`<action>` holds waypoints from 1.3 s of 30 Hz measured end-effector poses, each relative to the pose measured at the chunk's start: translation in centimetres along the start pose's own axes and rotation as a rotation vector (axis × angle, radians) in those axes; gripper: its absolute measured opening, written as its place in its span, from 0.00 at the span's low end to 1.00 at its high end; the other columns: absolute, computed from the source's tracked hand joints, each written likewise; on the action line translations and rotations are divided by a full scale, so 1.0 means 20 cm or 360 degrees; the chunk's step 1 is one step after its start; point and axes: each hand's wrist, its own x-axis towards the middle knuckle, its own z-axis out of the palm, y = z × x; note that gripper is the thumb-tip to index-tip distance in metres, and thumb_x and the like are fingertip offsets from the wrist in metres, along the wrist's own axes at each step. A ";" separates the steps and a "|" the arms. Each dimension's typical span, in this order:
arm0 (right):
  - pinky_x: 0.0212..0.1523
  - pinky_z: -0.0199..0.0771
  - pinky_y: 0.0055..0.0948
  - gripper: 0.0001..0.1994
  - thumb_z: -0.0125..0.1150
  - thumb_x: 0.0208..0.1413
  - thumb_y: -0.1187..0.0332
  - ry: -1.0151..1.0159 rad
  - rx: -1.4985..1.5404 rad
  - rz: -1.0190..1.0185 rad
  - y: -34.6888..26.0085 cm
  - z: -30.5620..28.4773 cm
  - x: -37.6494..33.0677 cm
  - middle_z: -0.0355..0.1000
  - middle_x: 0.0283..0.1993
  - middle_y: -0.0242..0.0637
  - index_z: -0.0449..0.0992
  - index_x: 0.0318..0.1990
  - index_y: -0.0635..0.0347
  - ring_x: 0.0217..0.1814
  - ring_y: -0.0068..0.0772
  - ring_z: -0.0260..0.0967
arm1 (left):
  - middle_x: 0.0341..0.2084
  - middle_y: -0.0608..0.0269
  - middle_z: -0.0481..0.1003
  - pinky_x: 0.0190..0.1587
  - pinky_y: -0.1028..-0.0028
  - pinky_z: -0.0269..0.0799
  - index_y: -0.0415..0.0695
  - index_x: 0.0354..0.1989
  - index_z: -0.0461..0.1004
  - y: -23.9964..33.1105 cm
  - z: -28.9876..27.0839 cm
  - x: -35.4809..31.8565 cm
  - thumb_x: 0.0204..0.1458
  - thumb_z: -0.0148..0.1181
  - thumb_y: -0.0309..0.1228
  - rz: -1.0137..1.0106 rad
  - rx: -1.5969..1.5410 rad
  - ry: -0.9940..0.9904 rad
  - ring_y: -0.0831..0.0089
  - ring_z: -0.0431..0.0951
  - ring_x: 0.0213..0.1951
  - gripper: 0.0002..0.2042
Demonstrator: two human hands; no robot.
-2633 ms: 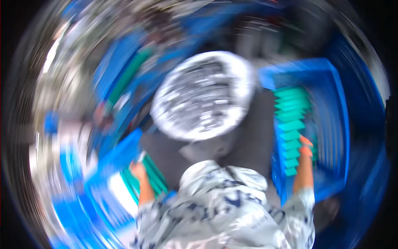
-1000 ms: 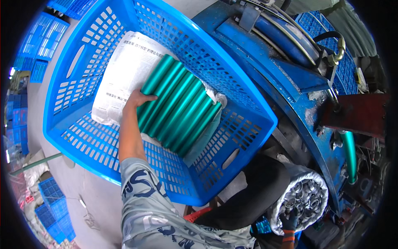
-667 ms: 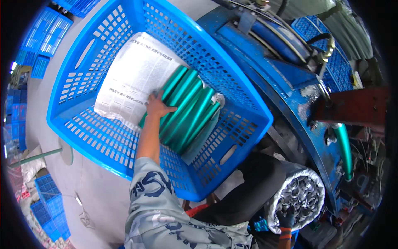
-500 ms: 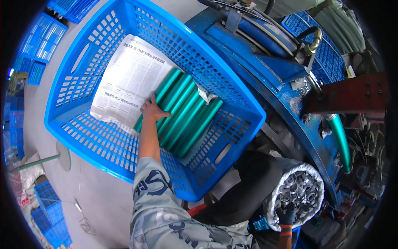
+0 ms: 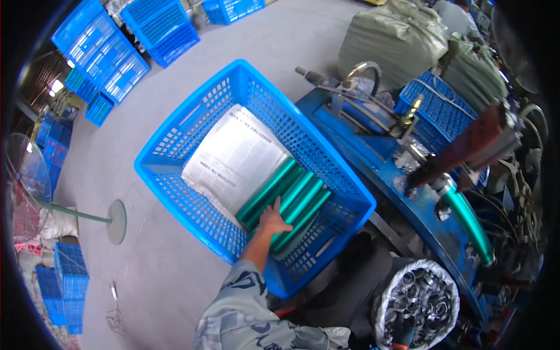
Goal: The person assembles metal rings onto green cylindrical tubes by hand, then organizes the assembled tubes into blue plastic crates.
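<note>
My left hand (image 5: 273, 220) rests on several shiny green metal tubes (image 5: 303, 197), its thumb and fingers spread. They lie side by side in the near right part of a blue plastic crate (image 5: 157, 175), beside a sheet of newspaper (image 5: 233, 154) that lines its bottom. At the lower edge, my right hand (image 5: 402, 336) is down among metal rings (image 5: 419, 300) in a white woven sack (image 5: 382, 303). Only a dark part of it and an orange band show, so its fingers are hidden.
Right of the crate stands a blue machine (image 5: 364, 154) with hoses and a red arm (image 5: 461, 143); another green tube (image 5: 466, 219) sits at it. Stacked blue crates (image 5: 105, 52), a fan base (image 5: 117, 222) and large wrapped bundles (image 5: 394, 41) stand around.
The view has shifted, so the crate appears smaller and further right. My left hand has moved across the tubes toward the near right side. My right hand is now lower and less visible.
</note>
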 end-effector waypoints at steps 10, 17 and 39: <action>0.74 0.67 0.71 0.21 0.81 0.50 0.45 0.0491 0.0067 -0.0913 0.08 -0.15 -0.30 0.82 0.69 0.49 0.94 0.47 0.45 0.71 0.59 0.79 | 0.62 0.34 0.74 0.72 0.42 0.73 0.45 0.90 0.50 0.91 -0.60 -1.27 0.32 0.88 0.45 0.1186 0.0172 0.0303 0.31 0.76 0.65 0.71; 0.58 0.84 0.42 0.18 0.74 0.67 0.64 0.0404 0.2673 0.0370 0.27 -0.39 -0.49 0.88 0.55 0.44 0.86 0.61 0.59 0.59 0.40 0.85 | 0.58 0.34 0.75 0.72 0.44 0.68 0.41 0.87 0.58 1.91 -0.22 -2.17 0.30 0.85 0.44 0.2048 0.0589 -0.0004 0.36 0.76 0.60 0.67; 0.63 0.84 0.59 0.28 0.66 0.73 0.43 0.0271 0.3707 0.0246 0.31 -0.52 -0.84 0.84 0.63 0.38 0.82 0.69 0.51 0.64 0.45 0.82 | 0.63 0.44 0.83 0.71 0.50 0.77 0.49 0.73 0.80 2.69 0.75 -2.09 0.35 0.89 0.61 0.2095 0.0712 -0.0613 0.46 0.82 0.68 0.53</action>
